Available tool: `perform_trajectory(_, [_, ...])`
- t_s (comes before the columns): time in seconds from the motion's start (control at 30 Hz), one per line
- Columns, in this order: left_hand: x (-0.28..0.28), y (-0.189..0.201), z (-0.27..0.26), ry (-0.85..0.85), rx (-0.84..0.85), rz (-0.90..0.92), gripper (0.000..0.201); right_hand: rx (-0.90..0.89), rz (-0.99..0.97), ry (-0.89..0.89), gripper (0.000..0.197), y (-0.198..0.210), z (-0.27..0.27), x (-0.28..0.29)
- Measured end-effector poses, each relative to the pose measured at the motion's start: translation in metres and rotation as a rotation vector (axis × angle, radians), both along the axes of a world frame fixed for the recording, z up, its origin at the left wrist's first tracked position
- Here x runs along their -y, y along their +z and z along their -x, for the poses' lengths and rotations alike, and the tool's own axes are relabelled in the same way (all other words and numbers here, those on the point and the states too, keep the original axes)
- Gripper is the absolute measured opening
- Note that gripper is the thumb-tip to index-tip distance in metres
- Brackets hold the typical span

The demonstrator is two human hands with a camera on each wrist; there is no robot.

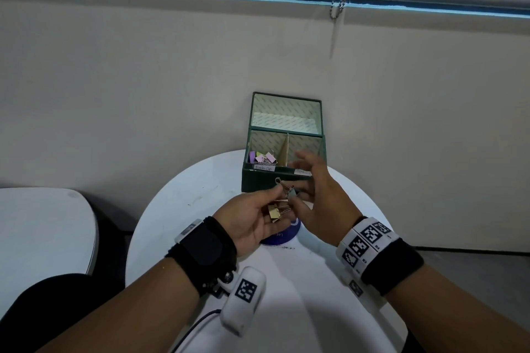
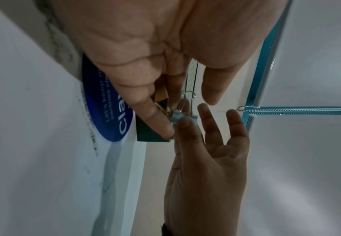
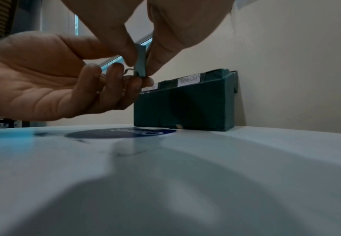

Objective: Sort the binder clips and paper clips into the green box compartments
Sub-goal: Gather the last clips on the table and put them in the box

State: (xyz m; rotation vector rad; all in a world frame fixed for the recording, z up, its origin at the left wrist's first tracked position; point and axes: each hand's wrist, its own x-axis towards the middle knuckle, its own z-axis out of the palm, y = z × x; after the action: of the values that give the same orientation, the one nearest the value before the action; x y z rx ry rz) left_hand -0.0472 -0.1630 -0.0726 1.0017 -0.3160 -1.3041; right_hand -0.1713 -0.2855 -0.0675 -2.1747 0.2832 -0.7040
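Note:
The green box (image 1: pixel 269 180) stands open at the far edge of the round white table (image 1: pixel 177 209), its lid leaning on the wall. Several pastel binder clips (image 1: pixel 265 157) lie in its left compartment; my right fingers hide part of the right one. My left hand (image 1: pixel 274 196) is palm up just in front of the box, with fingers curled round gold binder clips (image 1: pixel 274 212) (image 2: pixel 161 95). My right hand (image 1: pixel 298 196) pinches a light blue binder clip (image 1: pixel 293 193) (image 2: pixel 183 117) (image 3: pixel 141 62) between thumb and forefinger, right at the left fingertips (image 3: pixel 114 70). The clip's wire handles (image 1: pixel 279 183) stick up.
A round blue sticker (image 1: pixel 284 235) (image 3: pixel 121 133) lies on the table under the hands. The box front carries two white labels (image 3: pixel 188 79). A second white table (image 1: pixel 43 223) stands to the left, with a dark gap between. The beige wall (image 1: pixel 143 94) is close behind the box.

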Motion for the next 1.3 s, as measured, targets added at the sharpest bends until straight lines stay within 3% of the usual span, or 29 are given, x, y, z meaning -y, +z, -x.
perform_trajectory(0.23, [-0.003, -0.004, -0.004, 0.035, 0.056, 0.011, 0.028, -0.057, -0.029, -0.019, 0.067, 0.000, 0.000, -0.001])
perform_trajectory(0.33, [-0.004, -0.004, -0.006, 0.061, 0.088, -0.018, 0.020, -0.087, 0.162, -0.074, 0.042, -0.003, 0.000, 0.001])
perform_trajectory(0.47, [-0.004, 0.000, -0.011, 0.122, 0.088, -0.054, 0.029, -0.146, 0.308, -0.132, 0.011, -0.003, -0.002, 0.002])
perform_trajectory(0.73, [-0.002, 0.012, -0.013, 0.110, 0.127, -0.047, 0.048, -0.215, 0.226, -0.147, 0.004, -0.002, -0.003, 0.005])
perform_trajectory(0.8, [0.001, 0.016, -0.011, 0.071, 0.248, -0.065, 0.039, -0.193, 0.235, -0.130, 0.004, -0.001, -0.002, 0.003])
perform_trajectory(0.9, [0.007, 0.028, -0.014, 0.030, 0.501, -0.096, 0.014, -0.167, 0.205, -0.146, 0.021, 0.001, 0.001, 0.000])
perform_trajectory(1.1, [0.036, 0.080, -0.056, 0.221, 1.146, -0.190, 0.006, -0.158, 0.250, -0.286, 0.036, 0.003, 0.002, 0.004])
perform_trajectory(1.23, [0.053, 0.093, -0.077, 0.155, 1.109, -0.242, 0.015, -0.171, 0.286, -0.288, 0.028, 0.004, 0.003, 0.003])
perform_trajectory(1.3, [0.059, 0.095, -0.083, 0.067, 1.191, -0.282, 0.017, -0.164, 0.307, -0.302, 0.027, 0.004, 0.003, 0.003])
